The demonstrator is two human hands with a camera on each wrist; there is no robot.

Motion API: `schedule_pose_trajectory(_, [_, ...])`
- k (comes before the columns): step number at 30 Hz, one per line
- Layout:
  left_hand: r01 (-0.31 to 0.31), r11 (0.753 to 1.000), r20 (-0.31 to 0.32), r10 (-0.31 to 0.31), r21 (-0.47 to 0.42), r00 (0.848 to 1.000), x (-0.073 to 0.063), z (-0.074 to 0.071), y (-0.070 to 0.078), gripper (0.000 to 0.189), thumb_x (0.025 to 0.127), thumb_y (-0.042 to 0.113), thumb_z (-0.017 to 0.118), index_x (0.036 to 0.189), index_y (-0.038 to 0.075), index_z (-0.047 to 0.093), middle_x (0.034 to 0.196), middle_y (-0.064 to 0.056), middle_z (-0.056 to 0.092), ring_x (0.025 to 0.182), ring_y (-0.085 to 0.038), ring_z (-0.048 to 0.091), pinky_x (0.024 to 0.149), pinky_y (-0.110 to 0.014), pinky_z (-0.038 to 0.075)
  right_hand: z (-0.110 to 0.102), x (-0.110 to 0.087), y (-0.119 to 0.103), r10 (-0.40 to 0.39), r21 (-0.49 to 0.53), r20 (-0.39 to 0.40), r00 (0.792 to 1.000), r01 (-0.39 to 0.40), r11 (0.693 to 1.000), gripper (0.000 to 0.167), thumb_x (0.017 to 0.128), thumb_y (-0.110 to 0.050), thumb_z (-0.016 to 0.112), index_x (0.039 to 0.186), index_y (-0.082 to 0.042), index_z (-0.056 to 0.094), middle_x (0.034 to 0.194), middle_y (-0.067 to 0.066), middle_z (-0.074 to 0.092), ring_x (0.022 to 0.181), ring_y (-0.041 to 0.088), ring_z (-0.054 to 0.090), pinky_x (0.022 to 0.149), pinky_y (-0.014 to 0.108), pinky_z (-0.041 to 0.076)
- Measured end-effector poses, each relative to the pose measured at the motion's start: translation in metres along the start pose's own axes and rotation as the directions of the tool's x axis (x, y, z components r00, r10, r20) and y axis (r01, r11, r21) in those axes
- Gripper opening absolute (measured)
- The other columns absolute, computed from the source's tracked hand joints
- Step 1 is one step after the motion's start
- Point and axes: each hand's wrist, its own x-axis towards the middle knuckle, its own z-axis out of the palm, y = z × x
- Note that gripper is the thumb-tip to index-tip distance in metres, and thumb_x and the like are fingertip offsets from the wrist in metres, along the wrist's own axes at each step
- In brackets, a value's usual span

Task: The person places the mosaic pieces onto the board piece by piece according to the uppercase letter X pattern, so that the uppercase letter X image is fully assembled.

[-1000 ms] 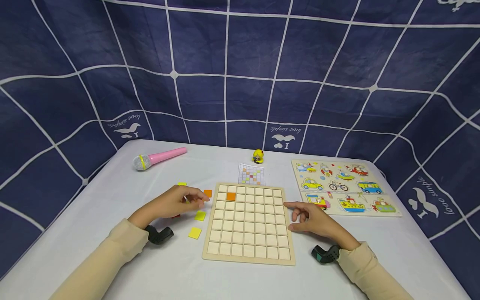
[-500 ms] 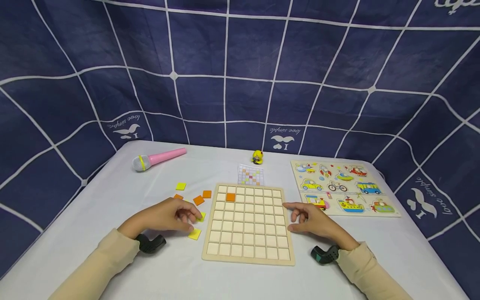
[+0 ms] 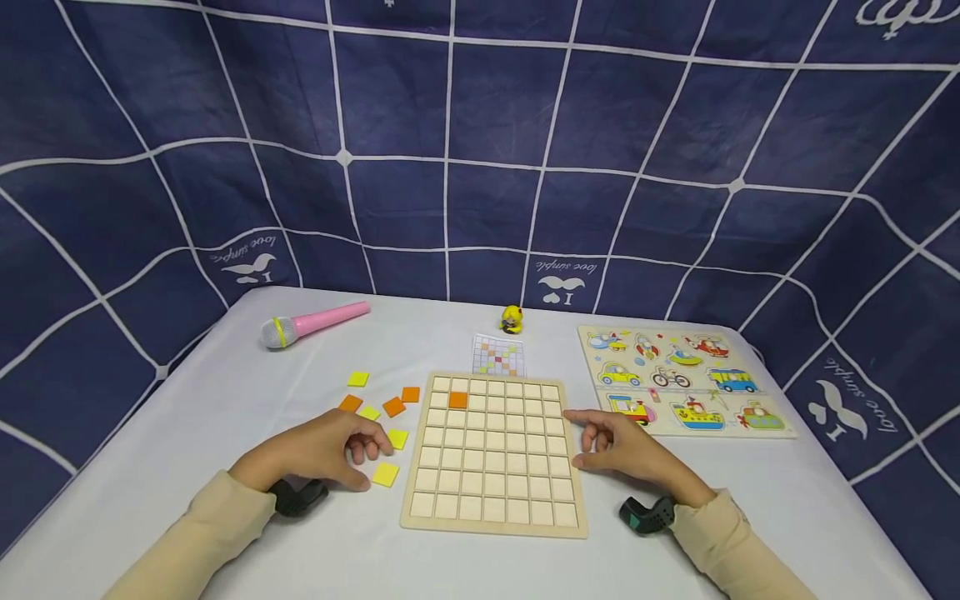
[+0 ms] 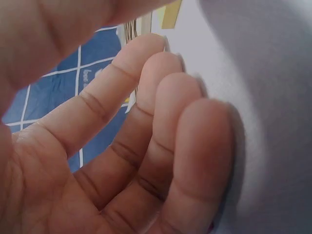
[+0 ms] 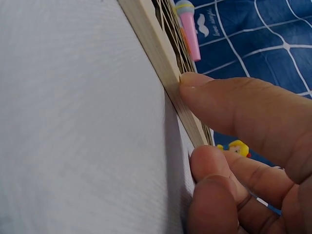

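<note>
A wooden grid board (image 3: pixel 493 532) lies in front of me, with one orange square tile (image 3: pixel 458 401) in its second row, second column. My left hand (image 3: pixel 322 446) rests low on the tablecloth left of the board, fingers loosely bent and holding nothing. Around its fingertips lie yellow tiles (image 3: pixel 386 475) and orange tiles (image 3: pixel 393 407). The left wrist view shows bare fingers (image 4: pixel 202 146) against the white cloth. My right hand (image 3: pixel 618 442) touches the board's right edge with thumb and index finger. In the right wrist view the thumb meets the board's side (image 5: pixel 161 63); the other fingers are bent.
Behind the board lies a printed grid card (image 3: pixel 498 357), with a small yellow-haired figurine (image 3: pixel 512 319) beyond it. A pink toy microphone (image 3: pixel 322 321) is at the back left. A vehicle puzzle board (image 3: pixel 675 383) lies at the right. A blue checked cloth (image 3: pixel 480 167) hangs behind the table.
My left hand has moved back toward me and left, uncovering several orange and yellow tiles. My right hand has stayed at the board's edge. The head view has tilted up slightly.
</note>
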Motion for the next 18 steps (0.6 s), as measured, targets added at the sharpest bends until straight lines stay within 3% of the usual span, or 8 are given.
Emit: schedule_pose_trajectory(18, [-0.027, 0.998, -0.012, 0.027, 0.064, 1.000, 0.0007, 0.0013, 0.0023, 0.030, 0.080, 0.008, 0.094, 0.102, 0.014, 0.075, 0.086, 0.009, 0.062, 0.079, -0.007, 0.057, 0.073, -0.024, 0.052, -0.0011, 0.0004, 0.0010, -0.011, -0.026, -0.006, 1.000, 0.011, 1.000, 0.073, 0.088, -0.006, 0.088, 0.148, 0.015, 0.053, 0.091, 0.006, 0.063, 0.067, 0.008, 0.049, 0.060, 0.021, 0.040])
